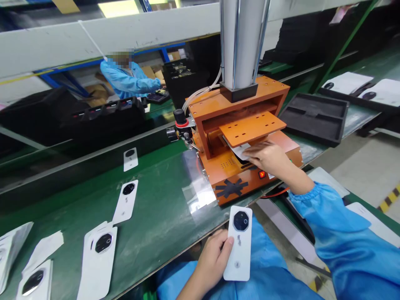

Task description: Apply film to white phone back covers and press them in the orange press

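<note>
A: What is in your left hand?

B: Your left hand (212, 258) is pinched on a white panel (238, 260). Your thumb is on the front, by its left edge. Your other fingers are mostly hidden behind.

A: How will it feel?

B: Light and stiff, I'd guess, and a bit slippery. The shiny black circle might scratch, so hold the plain edges below it.

A: How does it look?

B: Long and flat, with round corners. The black circle is above your thumb. Dark writing is just past your thumb tip, with a small gray mark below.

A: And your right hand (270, 157)?

B: Its bent fingers touch a white piece (240, 152) under the plate (254, 128) of the orange press (215, 171). I can't tell if they pinch it.

A: What is farther off?

B: Left of your left fingers, a stack of panels (96, 266) sits on the green table (162, 216). Past your right fingers is a black tray (315, 118). Farther still is a person in blue (131, 79).
</note>
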Demonstrator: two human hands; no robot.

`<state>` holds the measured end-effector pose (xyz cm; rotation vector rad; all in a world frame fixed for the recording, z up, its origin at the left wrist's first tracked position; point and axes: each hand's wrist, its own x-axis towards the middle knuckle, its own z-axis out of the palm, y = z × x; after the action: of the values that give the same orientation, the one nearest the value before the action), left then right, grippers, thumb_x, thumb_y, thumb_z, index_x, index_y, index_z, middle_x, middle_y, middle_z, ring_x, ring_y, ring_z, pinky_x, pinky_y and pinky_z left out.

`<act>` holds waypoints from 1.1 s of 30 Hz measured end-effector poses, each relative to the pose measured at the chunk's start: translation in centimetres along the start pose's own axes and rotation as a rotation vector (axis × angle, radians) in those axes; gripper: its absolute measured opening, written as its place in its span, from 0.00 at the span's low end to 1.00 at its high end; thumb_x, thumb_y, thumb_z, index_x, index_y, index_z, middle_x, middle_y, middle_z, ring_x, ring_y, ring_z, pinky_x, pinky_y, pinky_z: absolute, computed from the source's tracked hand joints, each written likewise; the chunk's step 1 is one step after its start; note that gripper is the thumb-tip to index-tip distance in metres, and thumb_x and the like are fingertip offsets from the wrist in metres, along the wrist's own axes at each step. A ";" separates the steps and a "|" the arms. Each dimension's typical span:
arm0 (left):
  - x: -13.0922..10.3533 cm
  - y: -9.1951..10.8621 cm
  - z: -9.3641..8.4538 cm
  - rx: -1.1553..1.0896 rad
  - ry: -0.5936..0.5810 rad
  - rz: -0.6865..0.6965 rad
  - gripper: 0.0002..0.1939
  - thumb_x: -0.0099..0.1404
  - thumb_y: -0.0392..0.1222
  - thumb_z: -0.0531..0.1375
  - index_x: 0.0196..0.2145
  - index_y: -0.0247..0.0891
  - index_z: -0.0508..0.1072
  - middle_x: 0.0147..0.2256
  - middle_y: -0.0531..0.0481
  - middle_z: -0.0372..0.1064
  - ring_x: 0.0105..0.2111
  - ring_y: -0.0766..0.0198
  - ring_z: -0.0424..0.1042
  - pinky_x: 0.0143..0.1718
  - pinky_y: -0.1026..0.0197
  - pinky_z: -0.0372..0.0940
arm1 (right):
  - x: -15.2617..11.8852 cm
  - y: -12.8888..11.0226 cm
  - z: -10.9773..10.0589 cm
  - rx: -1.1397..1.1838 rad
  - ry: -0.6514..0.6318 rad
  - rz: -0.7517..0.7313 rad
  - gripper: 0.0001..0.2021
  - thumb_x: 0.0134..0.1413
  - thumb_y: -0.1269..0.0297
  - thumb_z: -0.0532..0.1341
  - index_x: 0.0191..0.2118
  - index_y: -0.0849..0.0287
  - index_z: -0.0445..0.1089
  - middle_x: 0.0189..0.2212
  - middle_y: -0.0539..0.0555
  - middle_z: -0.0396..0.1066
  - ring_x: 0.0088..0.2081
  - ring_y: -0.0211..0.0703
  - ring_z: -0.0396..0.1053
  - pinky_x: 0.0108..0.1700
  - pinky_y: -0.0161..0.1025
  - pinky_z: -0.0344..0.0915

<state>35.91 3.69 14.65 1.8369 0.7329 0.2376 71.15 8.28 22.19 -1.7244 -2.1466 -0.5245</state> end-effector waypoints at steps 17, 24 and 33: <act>6.0 0.8 1.3 0.703 0.299 0.499 0.14 0.72 0.36 0.51 0.28 0.39 0.67 0.72 0.36 0.44 0.35 0.58 0.76 0.37 0.51 0.71 | -15.6 -3.6 3.8 -0.107 0.474 0.764 0.24 0.65 0.68 0.51 0.64 0.53 0.67 0.47 0.61 0.70 0.49 0.55 0.68 0.52 0.55 0.64; 6.1 0.7 1.2 0.827 0.307 0.458 0.14 0.72 0.37 0.51 0.27 0.39 0.65 0.72 0.35 0.46 0.27 0.63 0.72 0.30 0.53 0.67 | -16.2 -0.5 4.0 -0.068 0.395 0.701 0.24 0.65 0.71 0.49 0.61 0.55 0.70 0.43 0.61 0.69 0.44 0.51 0.66 0.47 0.52 0.67; 4.6 2.2 4.3 0.256 0.235 0.496 0.13 0.74 0.37 0.48 0.41 0.38 0.72 0.50 0.38 0.72 0.48 0.55 0.75 0.47 0.54 0.71 | -19.4 -14.5 2.0 1.104 0.250 0.670 0.20 0.68 0.49 0.54 0.58 0.55 0.64 0.40 0.58 0.75 0.37 0.47 0.76 0.34 0.41 0.74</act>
<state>42.50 2.57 14.14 2.2440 0.4671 0.7185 60.90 -10.12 10.08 -1.4132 -1.1257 0.5199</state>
